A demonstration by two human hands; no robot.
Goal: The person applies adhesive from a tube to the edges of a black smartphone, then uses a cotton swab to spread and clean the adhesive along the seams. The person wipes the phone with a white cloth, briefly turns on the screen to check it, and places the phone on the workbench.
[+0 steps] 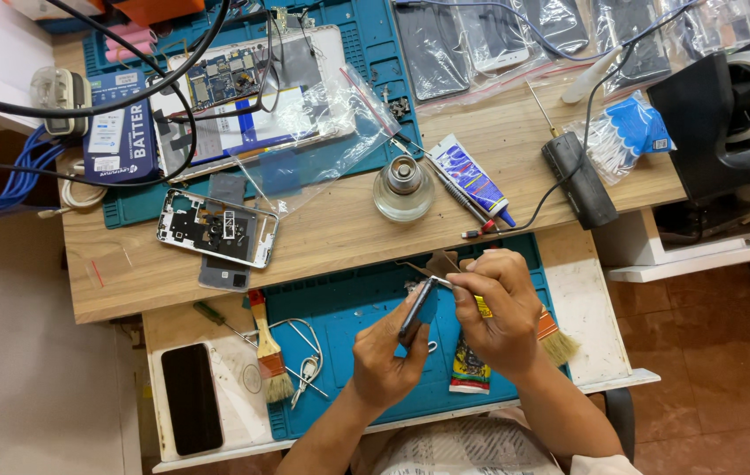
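Note:
My left hand (388,352) holds a dark phone (417,310) on edge above the blue work mat (340,308). My right hand (500,310) grips a thin metal tool with a yellow handle (483,306), and its tip touches the top edge of the phone. Both hands sit close together over the middle of the mat. A squeezed glue tube (468,369) lies on the mat under my right wrist, and a paintbrush (554,339) lies just right of that hand.
On the pull-out shelf lie a black phone (191,398), a second brush (267,352), a screwdriver (216,317) and tweezers (303,356). The wooden desk carries an opened phone frame (216,229), a disassembled tablet (247,97), a glass bottle (404,186), an adhesive tube (473,179) and bagged screens (515,40).

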